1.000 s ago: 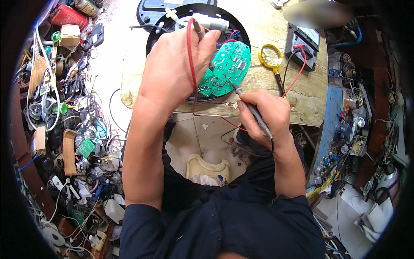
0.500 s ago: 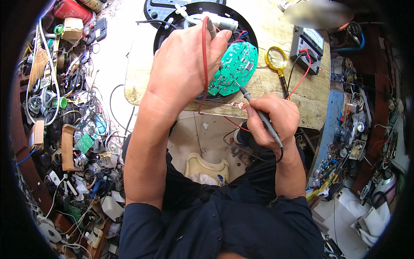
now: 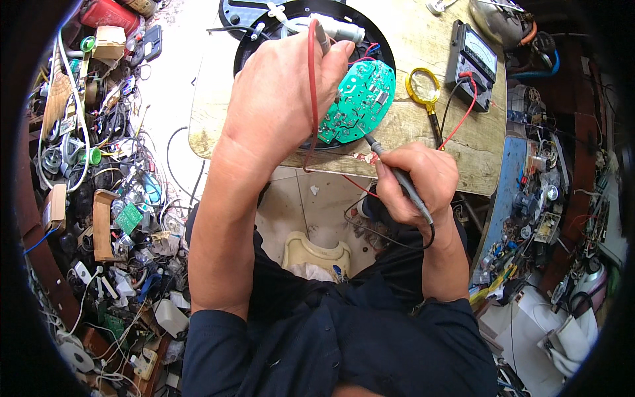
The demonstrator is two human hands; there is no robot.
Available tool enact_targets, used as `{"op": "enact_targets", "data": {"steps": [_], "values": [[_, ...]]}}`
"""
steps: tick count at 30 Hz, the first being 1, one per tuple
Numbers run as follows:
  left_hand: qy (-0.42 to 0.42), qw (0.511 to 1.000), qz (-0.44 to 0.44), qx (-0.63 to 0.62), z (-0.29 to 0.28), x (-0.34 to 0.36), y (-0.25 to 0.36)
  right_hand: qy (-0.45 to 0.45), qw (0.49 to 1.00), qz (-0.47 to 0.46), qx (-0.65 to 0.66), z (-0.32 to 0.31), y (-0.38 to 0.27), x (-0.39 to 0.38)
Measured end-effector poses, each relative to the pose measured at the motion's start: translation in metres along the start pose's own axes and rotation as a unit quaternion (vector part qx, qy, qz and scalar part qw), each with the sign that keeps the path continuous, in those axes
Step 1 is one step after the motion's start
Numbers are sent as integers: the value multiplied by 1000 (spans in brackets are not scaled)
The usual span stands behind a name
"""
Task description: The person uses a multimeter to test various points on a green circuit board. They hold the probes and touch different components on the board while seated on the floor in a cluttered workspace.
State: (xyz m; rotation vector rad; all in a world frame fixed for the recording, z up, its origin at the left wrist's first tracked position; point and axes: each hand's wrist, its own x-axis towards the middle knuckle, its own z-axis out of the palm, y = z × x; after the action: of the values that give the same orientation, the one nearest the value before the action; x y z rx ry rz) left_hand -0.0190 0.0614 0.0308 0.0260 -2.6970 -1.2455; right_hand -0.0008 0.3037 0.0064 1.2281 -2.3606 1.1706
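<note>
My left hand is closed around a test probe with a red lead, over the left side of a green circuit board. Its fingertips and the probe's tip are hidden behind the hand. In my right hand is a black test probe, its tip pointing at the board's lower edge; whether it touches I cannot tell. The board lies in a round black housing with a white plastic part at its far side. The leads run to an analog multimeter on the right.
A magnifying glass with a yellow rim lies on the wooden table between board and meter. Heaps of cables and electronic parts fill the left side. More parts crowd the right. A cream stool stands below the table.
The black probe's tip has drawn back from among the board's parts to its lower edge. My left hand has stayed nearly in place.
</note>
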Motion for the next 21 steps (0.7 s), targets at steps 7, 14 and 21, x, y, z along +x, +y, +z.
{"op": "enact_targets", "data": {"steps": [7, 14, 21], "values": [[12, 999, 30, 13, 2, 1, -3, -10, 1000, -2, -1, 0, 0, 0], [8, 999, 30, 9, 2, 1, -6, -11, 1000, 7, 8, 2, 0, -1], [6, 1000, 16, 5, 0, 1, -2, -9, 1000, 11, -5, 1, 0, 0]]}}
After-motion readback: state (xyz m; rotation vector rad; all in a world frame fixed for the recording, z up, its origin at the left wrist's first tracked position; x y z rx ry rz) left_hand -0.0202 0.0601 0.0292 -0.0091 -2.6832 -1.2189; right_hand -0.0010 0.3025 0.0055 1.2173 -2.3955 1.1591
